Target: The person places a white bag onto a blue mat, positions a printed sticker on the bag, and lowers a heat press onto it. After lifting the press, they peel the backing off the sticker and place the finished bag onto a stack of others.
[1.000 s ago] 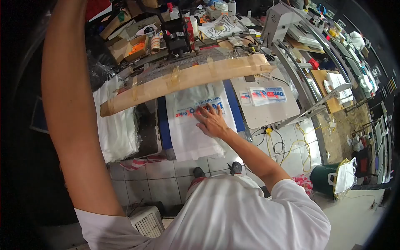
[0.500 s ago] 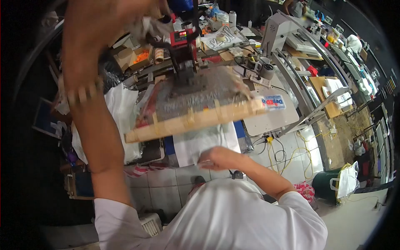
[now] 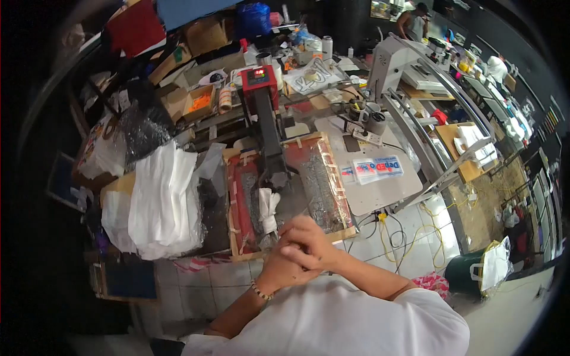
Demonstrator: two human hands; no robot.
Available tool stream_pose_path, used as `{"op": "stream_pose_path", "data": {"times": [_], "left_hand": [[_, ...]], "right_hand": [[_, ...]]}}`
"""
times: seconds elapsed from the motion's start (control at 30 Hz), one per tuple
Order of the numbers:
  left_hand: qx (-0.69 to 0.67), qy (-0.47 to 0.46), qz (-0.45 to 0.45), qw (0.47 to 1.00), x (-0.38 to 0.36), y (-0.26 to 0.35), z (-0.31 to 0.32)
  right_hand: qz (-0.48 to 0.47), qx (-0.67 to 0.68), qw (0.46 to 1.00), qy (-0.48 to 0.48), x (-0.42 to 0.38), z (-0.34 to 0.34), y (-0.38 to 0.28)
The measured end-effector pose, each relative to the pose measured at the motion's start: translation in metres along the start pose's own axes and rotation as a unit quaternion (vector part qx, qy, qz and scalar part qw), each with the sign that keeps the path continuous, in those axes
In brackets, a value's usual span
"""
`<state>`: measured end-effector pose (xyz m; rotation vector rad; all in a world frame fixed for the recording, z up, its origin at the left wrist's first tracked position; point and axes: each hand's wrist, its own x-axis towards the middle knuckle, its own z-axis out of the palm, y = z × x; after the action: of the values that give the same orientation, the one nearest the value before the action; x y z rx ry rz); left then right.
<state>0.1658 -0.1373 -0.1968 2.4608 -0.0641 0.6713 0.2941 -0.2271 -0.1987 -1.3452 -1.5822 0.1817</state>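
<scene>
My left hand (image 3: 282,271), with a beaded bracelet at its wrist, meets my right hand (image 3: 309,240) at the front edge of a wood-edged printing screen (image 3: 351,228). My right hand's fingers curl closed, overlapping the left; what either holds, if anything, is hidden. The screen lies flat, its mesh edged with red and smeared grey, under the dark arm of a red press (image 3: 261,80) with a lit display. Just beyond my left hand, a bundled white cloth (image 3: 268,210) rests on the screen.
White folded fabric (image 3: 163,202) in plastic is stacked at left. At right, a pale board (image 3: 386,190) bears a printed label, beside a grey metal frame (image 3: 445,107). Cables (image 3: 395,228) trail over the tiles. A person (image 3: 414,22) is in the background.
The screen has come down from a raised tilt to flat, covering the white sheet beneath. My left hand has dropped from high up to join my right, which moved slightly.
</scene>
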Motion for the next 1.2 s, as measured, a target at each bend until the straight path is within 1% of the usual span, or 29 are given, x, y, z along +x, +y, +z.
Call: {"op": "stream_pose_path", "data": {"times": [0.03, 0.07, 0.13, 0.2, 0.23, 0.27, 0.3, 0.37, 0.4, 0.43, 0.5, 0.53, 0.6, 0.63, 0.67, 0.7, 0.73, 0.77, 0.8, 0.83, 0.87, 0.9, 0.93, 0.97, 1.0, 1.03, 1.1, 1.13, 1.2], "left_hand": [[0.0, 0.005, -0.007, 1.0, 0.0, 0.001, 0.002], [-0.013, 0.001, -0.022, 1.0, -0.001, 0.0, 0.005], [-0.019, 0.0, -0.036, 0.999, -0.008, -0.008, 0.014], [0.022, -0.108, -0.132, 0.985, -0.027, -0.02, 0.031], [0.027, -0.102, -0.128, 0.986, -0.019, -0.022, 0.028], [0.035, -0.036, -0.063, 0.997, -0.014, -0.021, 0.025], [0.042, 0.026, 0.003, 0.999, -0.011, -0.02, 0.022], [0.016, 0.014, -0.018, 1.0, -0.011, -0.016, 0.017], [-0.007, 0.004, -0.04, 0.999, -0.011, -0.016, 0.016], [-0.008, 0.004, -0.041, 0.999, -0.011, -0.025, 0.015], [-0.098, -0.061, 0.047, 0.992, -0.016, -0.052, 0.01], [-0.101, -0.062, 0.048, 0.992, -0.006, -0.053, -0.006], [-0.223, -0.095, -0.102, 0.965, 0.022, -0.053, -0.043], [-0.188, -0.017, -0.077, 0.979, 0.027, -0.072, -0.037], [-0.151, 0.063, -0.052, 0.985, 0.03, -0.096, -0.026], [-0.133, 0.114, -0.084, 0.981, 0.036, -0.108, -0.025], [-0.114, 0.165, -0.114, 0.973, 0.042, -0.119, -0.023], [-0.117, 0.165, -0.11, 0.973, 0.046, -0.131, -0.018], [-0.075, 0.186, -0.14, 0.97, 0.05, -0.143, -0.013], [-0.034, 0.208, -0.168, 0.963, 0.055, -0.153, -0.008], [-0.064, 0.194, -0.209, 0.956, 0.057, -0.16, -0.004], [-0.069, 0.197, -0.205, 0.956, 0.061, -0.167, 0.004], [0.032, 0.216, -0.196, 0.956, 0.064, -0.169, 0.009], [0.133, 0.233, -0.187, 0.945, 0.066, -0.172, 0.012], [0.058, 0.175, -0.292, 0.938, 0.069, -0.175, 0.016], [0.059, 0.175, -0.292, 0.938, 0.069, -0.181, 0.02], [-0.039, 0.185, -0.343, 0.92, 0.07, -0.196, 0.03], [-0.038, 0.181, -0.344, 0.92, 0.071, -0.194, 0.027], [-0.212, 0.162, -0.37, 0.89, 0.071, -0.191, 0.023]], "right_hand": [[0.027, 0.037, 0.999, 0.011, -0.002, -0.001, 0.004], [0.048, 0.038, 0.998, -0.017, -0.003, -0.002, 0.006], [0.037, 0.04, 0.999, -0.006, -0.006, 0.008, 0.016], [0.025, 0.043, 0.999, 0.008, -0.011, 0.017, 0.02], [0.037, 0.045, 0.998, -0.024, -0.009, 0.015, 0.022], [0.055, 0.049, 0.996, -0.058, -0.01, 0.015, 0.022], [0.055, 0.049, 0.996, -0.059, -0.01, 0.017, 0.023], [0.074, 0.119, 0.99, 0.007, -0.006, 0.017, 0.023], [0.038, 0.098, 0.994, -0.016, -0.007, 0.015, 0.024], [0.038, 0.098, 0.994, -0.016, -0.003, 0.013, 0.017], [-0.039, -0.033, 0.997, 0.05, 0.006, 0.007, -0.013], [-0.038, -0.035, 0.997, 0.05, 0.011, 0.003, -0.025], [-0.08, -0.13, 0.977, 0.147, 0.016, -0.001, -0.042], [-0.076, -0.131, 0.978, 0.146, 0.013, -0.001, -0.041], [-0.043, -0.123, 0.987, 0.093, 0.008, -0.001, -0.037], [-0.011, -0.116, 0.992, 0.041, 0.004, 0.0, -0.033], [-0.011, -0.119, 0.992, 0.042, -0.001, 0.005, -0.024], [0.014, -0.145, 0.987, -0.061, -0.008, 0.011, -0.015], [0.039, -0.171, 0.971, -0.162, -0.015, 0.015, -0.01], [0.04, -0.178, 0.97, -0.163, -0.019, 0.017, -0.014], [0.071, -0.229, 0.952, -0.191, -0.022, 0.02, -0.02], [0.102, -0.279, 0.93, -0.218, -0.025, 0.023, -0.024], [0.082, -0.249, 0.948, -0.181, -0.025, 0.025, -0.018], [0.081, -0.251, 0.947, -0.182, -0.028, 0.025, -0.015], [0.082, -0.237, 0.951, -0.18, -0.029, 0.026, -0.012], [0.083, -0.222, 0.955, -0.178, -0.028, 0.027, -0.012], [0.078, -0.223, 0.957, -0.169, -0.026, 0.026, -0.013], [0.076, -0.223, 0.958, -0.162, -0.027, 0.026, -0.014], [0.079, -0.226, 0.958, -0.159, -0.029, 0.028, -0.013]]}}
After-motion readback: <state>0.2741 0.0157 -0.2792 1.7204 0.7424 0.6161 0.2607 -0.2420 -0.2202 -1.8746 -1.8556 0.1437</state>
